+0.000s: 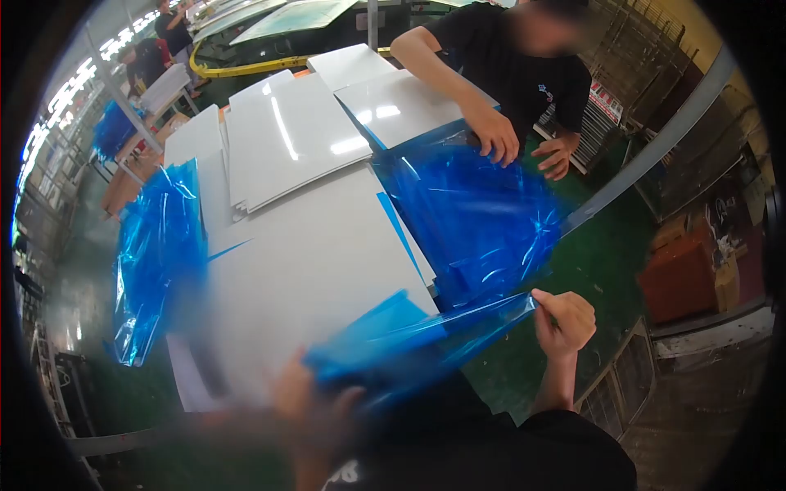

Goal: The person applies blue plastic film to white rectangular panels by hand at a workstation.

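Observation:
My right hand (565, 323) is closed, pinching one end of a sheet of blue plastic film (458, 335) beyond the table's near right corner. The film stretches leftward over the near part of a large white panel (278, 286). At its other end is my left hand (315, 409), low in the view and smeared by motion; whether its fingers grip the film cannot be made out. The white panel lies flat, with a narrow blue strip (397, 229) along its right edge.
Across the table a co-worker's hand (491, 131) hovers over a crumpled heap of blue film (475, 213). More film (160, 254) hangs on the left side. Glossy white panels (286, 131) overlap at the back. A grey metal post (655, 155) slants up at right.

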{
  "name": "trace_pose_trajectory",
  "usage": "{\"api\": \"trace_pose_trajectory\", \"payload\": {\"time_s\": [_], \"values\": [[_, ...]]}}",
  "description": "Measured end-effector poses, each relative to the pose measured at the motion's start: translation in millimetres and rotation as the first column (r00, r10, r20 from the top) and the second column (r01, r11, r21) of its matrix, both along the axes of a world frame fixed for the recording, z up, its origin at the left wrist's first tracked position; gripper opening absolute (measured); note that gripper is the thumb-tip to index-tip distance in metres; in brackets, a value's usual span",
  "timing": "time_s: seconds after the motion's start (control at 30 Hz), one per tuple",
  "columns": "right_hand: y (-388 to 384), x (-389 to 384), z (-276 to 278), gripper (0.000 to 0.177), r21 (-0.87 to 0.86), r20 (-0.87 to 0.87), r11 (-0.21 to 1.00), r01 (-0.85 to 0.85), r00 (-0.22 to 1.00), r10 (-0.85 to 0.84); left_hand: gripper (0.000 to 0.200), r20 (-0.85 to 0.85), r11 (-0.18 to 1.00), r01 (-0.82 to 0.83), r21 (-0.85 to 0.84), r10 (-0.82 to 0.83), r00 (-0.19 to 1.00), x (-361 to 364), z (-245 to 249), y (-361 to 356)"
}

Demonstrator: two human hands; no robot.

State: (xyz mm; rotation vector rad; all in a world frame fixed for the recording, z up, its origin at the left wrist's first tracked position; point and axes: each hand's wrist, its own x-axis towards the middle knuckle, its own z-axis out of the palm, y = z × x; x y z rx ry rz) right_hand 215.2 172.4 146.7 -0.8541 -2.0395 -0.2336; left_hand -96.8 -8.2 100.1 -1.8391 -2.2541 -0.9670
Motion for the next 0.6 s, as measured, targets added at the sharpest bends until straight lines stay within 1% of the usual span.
{"api": "trace_pose_trajectory", "payload": {"time_s": [0.07, 0.1, 0.2, 0.27, 0.3, 0.37, 0.4, 0.47, 0.5, 0.53, 0.57, 0.6], "values": [[-5, 0, -2, 0.029, -0.034, -0.051, 0.998, 0.048, 0.997, -0.05, 0.076, 0.119, 1.0, -0.004, -0.029, 0.007, 0.993, 28, 15, 16], [-6, 2, -1, 0.03, -0.054, -0.068, 0.996, 0.071, 0.995, -0.074, 0.077, 0.124, 0.998, 0.014, -0.062, -0.007, 0.992, 32, 16, 19], [-9, -4, 3, 0.03, 0.075, -0.12, 0.99, 0.123, 0.986, -0.113, 0.081, 0.117, 0.984, 0.061, -0.17, -0.041, 0.992, 44, 21, 27], [-14, -3, 10, 0.026, 0.109, -0.143, 0.986, 0.128, 0.983, -0.112, 0.08, 0.078, 0.969, 0.06, -0.241, -0.042, 0.996, 53, 27, 37], [-17, -2, 12, 0.024, 0.126, -0.154, 0.983, 0.13, 0.982, -0.11, 0.079, 0.083, 0.974, 0.093, -0.205, -0.077, 0.994, 54, 27, 40], [-19, -2, 15, 0.019, 0.192, -0.253, 0.977, 0.092, 0.966, -0.041, 0.077, 0.102, 0.98, 0.156, -0.126, -0.144, 0.984, 60, 25, 43], [-17, 0, 17, 0.017, 0.233, -0.296, 0.97, 0.074, 0.955, -0.001, 0.076, 0.145, 0.972, 0.229, -0.059, -0.218, 0.965, 67, 26, 44], [-27, 7, 16, 0.014, 0.151, -0.433, 0.972, 0.178, 0.896, -0.097, 0.075, 0.207, 0.927, 0.364, 0.088, -0.375, 0.904, 84, 31, 45], [-28, 7, 18, 0.013, 0.106, -0.499, 0.968, 0.226, 0.855, -0.145, 0.071, 0.247, 0.89, 0.435, 0.135, -0.455, 0.855, 93, 34, 48], [-27, 3, 17, 0.013, 0.145, -0.544, 0.948, 0.284, 0.823, -0.163, 0.067, 0.283, 0.847, 0.5, 0.18, -0.532, 0.798, 103, 34, 51], [-28, -1, 17, 0.013, 0.152, -0.583, 0.945, 0.289, 0.798, -0.151, 0.063, 0.318, 0.799, 0.559, 0.222, -0.601, 0.733, 111, 34, 51], [-30, -2, 17, 0.014, 0.154, -0.615, 0.944, 0.29, 0.776, -0.138, 0.058, 0.3, 0.778, 0.569, 0.267, -0.628, 0.718, 120, 28, 52]]}}
